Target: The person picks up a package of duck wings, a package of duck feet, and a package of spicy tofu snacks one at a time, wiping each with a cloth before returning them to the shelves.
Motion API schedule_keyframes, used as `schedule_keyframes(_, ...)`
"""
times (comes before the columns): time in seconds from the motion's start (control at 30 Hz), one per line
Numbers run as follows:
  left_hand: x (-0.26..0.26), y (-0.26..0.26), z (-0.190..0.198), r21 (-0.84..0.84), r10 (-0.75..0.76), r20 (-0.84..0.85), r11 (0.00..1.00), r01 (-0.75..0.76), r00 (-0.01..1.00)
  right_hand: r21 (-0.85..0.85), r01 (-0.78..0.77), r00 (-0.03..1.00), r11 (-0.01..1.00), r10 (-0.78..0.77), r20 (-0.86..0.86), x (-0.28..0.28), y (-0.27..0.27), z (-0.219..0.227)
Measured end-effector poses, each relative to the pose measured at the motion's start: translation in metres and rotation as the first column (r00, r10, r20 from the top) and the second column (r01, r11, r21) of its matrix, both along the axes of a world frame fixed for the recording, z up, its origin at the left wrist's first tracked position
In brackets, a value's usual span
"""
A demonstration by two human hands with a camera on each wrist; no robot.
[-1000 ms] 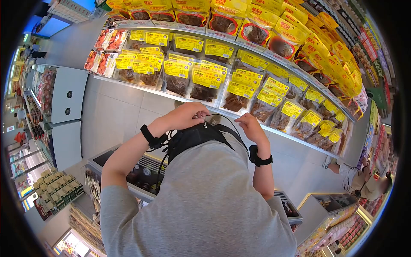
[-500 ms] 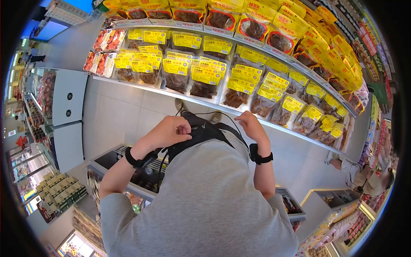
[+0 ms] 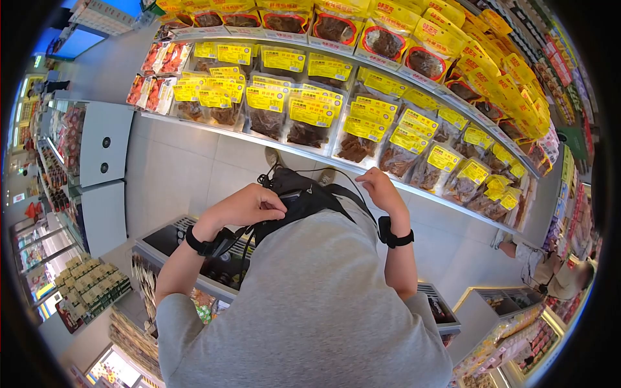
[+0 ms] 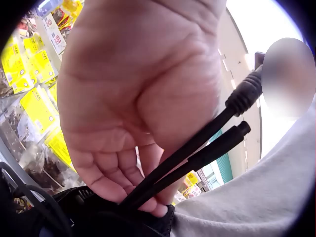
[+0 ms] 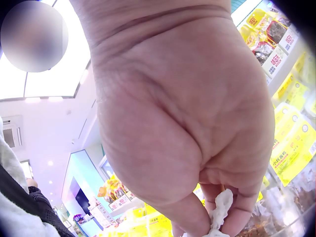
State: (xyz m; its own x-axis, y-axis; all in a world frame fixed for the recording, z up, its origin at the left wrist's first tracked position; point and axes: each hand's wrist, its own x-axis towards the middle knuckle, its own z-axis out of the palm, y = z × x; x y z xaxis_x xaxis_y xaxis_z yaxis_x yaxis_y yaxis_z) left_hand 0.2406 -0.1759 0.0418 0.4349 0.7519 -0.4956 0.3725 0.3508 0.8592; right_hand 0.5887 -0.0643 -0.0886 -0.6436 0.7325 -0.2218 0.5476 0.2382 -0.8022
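At the waist, the left hand (image 3: 247, 205) bends its fingers toward the thumb on the edge of a black bag (image 3: 301, 202). The left wrist view shows this hand (image 4: 133, 89) with curled fingertips and thumb meeting at the bag's rim (image 4: 170, 219); two black cables (image 4: 205, 152) cross in front of it. The right hand (image 3: 385, 194) is raised to the right of the bag, apart from it. In the right wrist view that hand (image 5: 182, 113) pinches a crumpled white tissue (image 5: 222, 206) between thumb and fingers; a thin stick-like piece shows beside the tissue.
A lit shelf (image 3: 297, 147) of yellow-labelled food packs curves across the front. Behind the body on the left stands a low display case (image 3: 162, 242). White cabinets (image 3: 103, 155) are at far left. Another person (image 3: 550, 271) is at the right.
The left hand has moved down and left from the front of the bag to its left side, its fingers now lower at the edge. The right hand has barely moved.
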Motion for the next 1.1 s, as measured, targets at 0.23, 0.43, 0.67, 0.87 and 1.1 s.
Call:
schedule_keyframes(0.23, 0.0, 0.005, -0.009, -0.15, -0.019, 0.229, 0.987, 0.054, 0.973, -0.011, -0.016, 1.0, 1.0, 0.016, 0.01, -0.001, 0.008, 0.004)
schedule_keyframes(0.43, -0.002, 0.007, -0.005, 0.106, 0.109, -0.119, 0.99, -0.096, 0.987, 0.002, -0.036, 0.999, 0.999, 0.036, 0.02, 0.0, 0.017, 0.004)
schedule_keyframes(0.67, 0.014, 0.018, -0.012, 0.091, 0.152, -0.159, 0.986, -0.139, 0.975, -0.006, -0.063, 0.998, 0.998, 0.063, 0.02, -0.002, 0.022, 0.004)
schedule_keyframes(0.87, 0.021, 0.025, -0.018, 0.173, 0.13, -0.171, 0.98, -0.1, 0.977, 0.026, -0.07, 0.998, 0.997, 0.07, 0.006, -0.007, 0.023, 0.001)
schedule_keyframes(1.1, 0.016, 0.004, -0.026, 0.445, 0.054, -0.377, 0.886, 0.129, 0.925, 0.024, -0.045, 0.999, 0.999, 0.046, -0.027, -0.005, 0.018, -0.004)
